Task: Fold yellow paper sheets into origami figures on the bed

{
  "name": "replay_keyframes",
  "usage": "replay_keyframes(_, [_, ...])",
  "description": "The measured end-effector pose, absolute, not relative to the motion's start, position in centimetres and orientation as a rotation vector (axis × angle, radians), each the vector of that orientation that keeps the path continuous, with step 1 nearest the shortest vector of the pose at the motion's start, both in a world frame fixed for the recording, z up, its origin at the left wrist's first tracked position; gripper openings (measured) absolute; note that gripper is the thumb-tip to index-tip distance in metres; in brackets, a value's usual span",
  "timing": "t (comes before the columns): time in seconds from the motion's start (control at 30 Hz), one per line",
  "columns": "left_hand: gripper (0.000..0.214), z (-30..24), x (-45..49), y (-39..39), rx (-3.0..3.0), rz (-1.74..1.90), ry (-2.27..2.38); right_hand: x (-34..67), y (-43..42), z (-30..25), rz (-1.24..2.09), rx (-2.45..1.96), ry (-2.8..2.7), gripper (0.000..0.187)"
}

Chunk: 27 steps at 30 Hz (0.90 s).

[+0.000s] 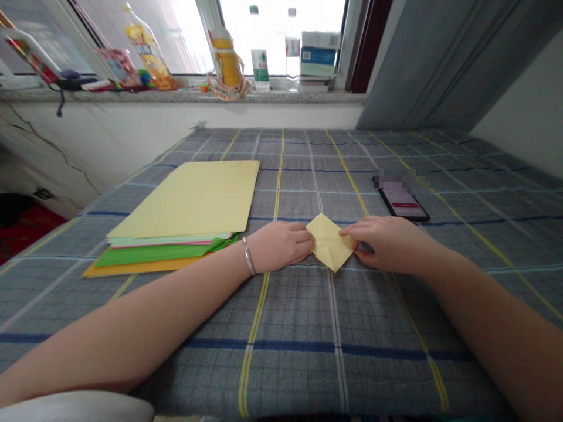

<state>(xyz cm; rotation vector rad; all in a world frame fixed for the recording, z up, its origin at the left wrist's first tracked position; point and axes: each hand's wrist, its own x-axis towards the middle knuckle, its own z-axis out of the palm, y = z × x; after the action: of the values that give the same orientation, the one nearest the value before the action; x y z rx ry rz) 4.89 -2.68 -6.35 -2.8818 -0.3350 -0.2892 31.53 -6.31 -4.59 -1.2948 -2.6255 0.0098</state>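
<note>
Grey checked cloth (299, 328) with yellow, white and blue lines spreads out wide in front of you. Past it is a bright window (272, 29), with a grey curtain (422, 58) to the right. On the stone window sill (167, 97) stand a yellow drink bottle (147, 50), a blue and green box (317, 55) and other bits. On the left side of the cloth lies a pile of coloured paper (189, 202), pale yellow on top and orange at the bottom.

Your left hand (285, 243) and right hand (382, 240) meet near the middle of the cloth. Just past your right hand lies a phone (405, 202), screen up. Between your hands is the small folded paper (329, 243), pale yellow and turned like a diamond. Your right thumb and first finger pinch its right corner. Your left fingers curl over its left corner, but that thumb is hidden, so I can't tell if they pinch or just press.

You seem to be partway through folding. A good next move would need matched edges and a firm press along the crease. Smallest is the silver bracelet (248, 261) on your left wrist.
</note>
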Motion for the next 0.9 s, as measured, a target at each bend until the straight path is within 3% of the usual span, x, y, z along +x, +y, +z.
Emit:
replay_keyframes(0.23, [0.027, -6.7, 5.2, -2.6, -2.939, -0.451, -0.512, 31.2, -5.4, -5.3, 0.176, -0.965, -2.717, 0.043])
replay_keyframes(0.37, [0.022, -6.9, 5.4, -2.4, -3.02, -0.541, -0.711, 29.9, -5.4, -5.9, 0.144, -1.087, -2.608, 0.024])
replay_keyframes(0.57, [0.019, -7.0, 5.8, -2.0, -3.104, -0.663, -1.06, 29.0, -5.2, -6.2, 0.339, -1.422, -2.286, 0.033])
replay_keyframes(0.9, [0.023, -7.0, 6.8, -1.8, -3.058, -0.778, -1.513, 28.6, -4.2, -6.8, 0.465, -1.522, -2.082, 0.026])
